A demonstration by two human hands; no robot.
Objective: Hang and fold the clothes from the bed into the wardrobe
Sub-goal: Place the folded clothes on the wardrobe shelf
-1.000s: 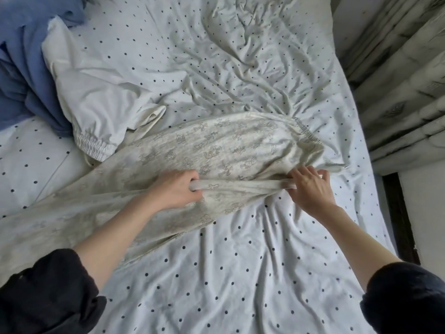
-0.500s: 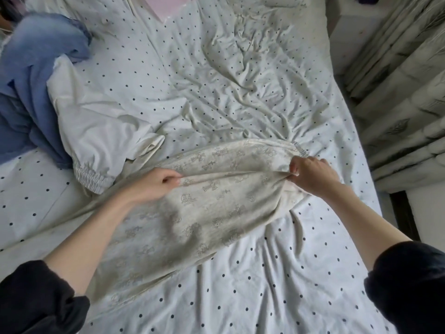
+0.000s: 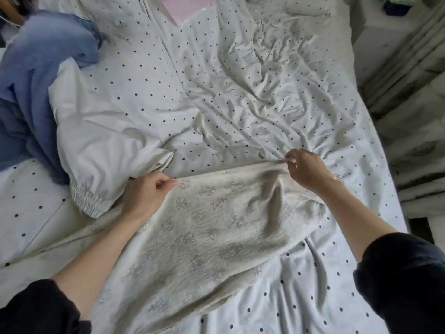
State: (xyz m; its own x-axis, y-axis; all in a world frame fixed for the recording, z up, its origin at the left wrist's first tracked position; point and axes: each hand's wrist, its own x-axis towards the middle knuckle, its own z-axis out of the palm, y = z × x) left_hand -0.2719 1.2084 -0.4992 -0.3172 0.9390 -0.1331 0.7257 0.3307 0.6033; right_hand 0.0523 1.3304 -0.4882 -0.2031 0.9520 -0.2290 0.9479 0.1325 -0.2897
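Cream patterned garment point(image 3: 216, 237): soft knit printed with faint grey crosses and small figures, spread across the near part of the bed point(image 3: 265, 92), its far edge lifted and drawn taut, the rest sagging toward the camera in loose folds. White garment point(image 3: 101, 141) with a gathered elastic cuff lies crumpled just left of it, touching. Blue garment point(image 3: 36, 80) is heaped at the bed's far left, partly under the white one.
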